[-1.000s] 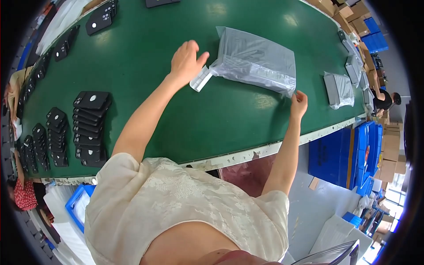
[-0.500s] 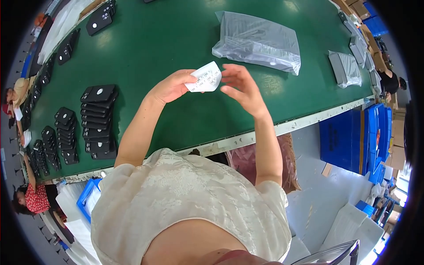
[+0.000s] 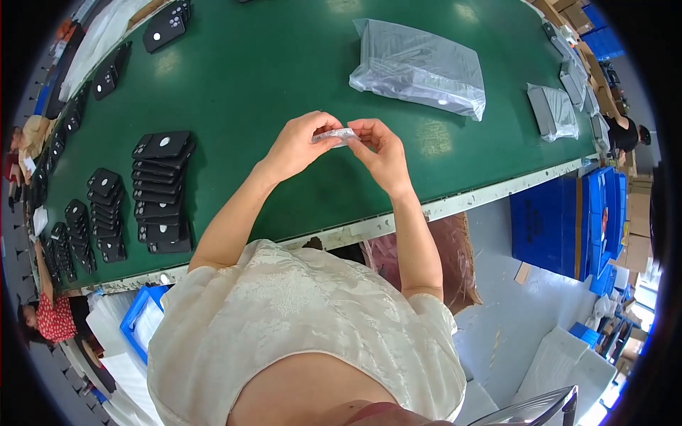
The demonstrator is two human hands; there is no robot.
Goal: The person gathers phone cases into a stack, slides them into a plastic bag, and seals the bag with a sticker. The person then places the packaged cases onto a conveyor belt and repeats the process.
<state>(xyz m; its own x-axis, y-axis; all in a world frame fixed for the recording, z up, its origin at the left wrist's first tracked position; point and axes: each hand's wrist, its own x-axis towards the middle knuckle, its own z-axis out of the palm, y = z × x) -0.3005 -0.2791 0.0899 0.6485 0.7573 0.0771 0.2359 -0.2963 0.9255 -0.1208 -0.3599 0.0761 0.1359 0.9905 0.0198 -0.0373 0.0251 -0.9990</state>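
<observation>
A small white sheet with rows of dark print (image 3: 334, 135), possibly labels, is held over the green table (image 3: 284, 85). My left hand (image 3: 302, 145) pinches its left end between thumb and fingers. My right hand (image 3: 381, 153) is closed on the right end, fingertips together. The sheet is tilted nearly edge-on, so its print is hard to read. Left of my hands, black phone cases (image 3: 165, 192) lie in an overlapping row, several with a white round spot. A package in clear plastic (image 3: 419, 67) lies beyond my right hand.
More rows of black cases (image 3: 105, 213) run along the left, others (image 3: 167, 27) at the far left. Another bagged package (image 3: 553, 112) lies near the right edge. Blue crates (image 3: 561, 224) stand right of the table. A person in red (image 3: 55, 319) is at the left.
My right hand has moved in from beside the sheet and closed on its right end. The sheet has tipped from facing me to nearly edge-on.
</observation>
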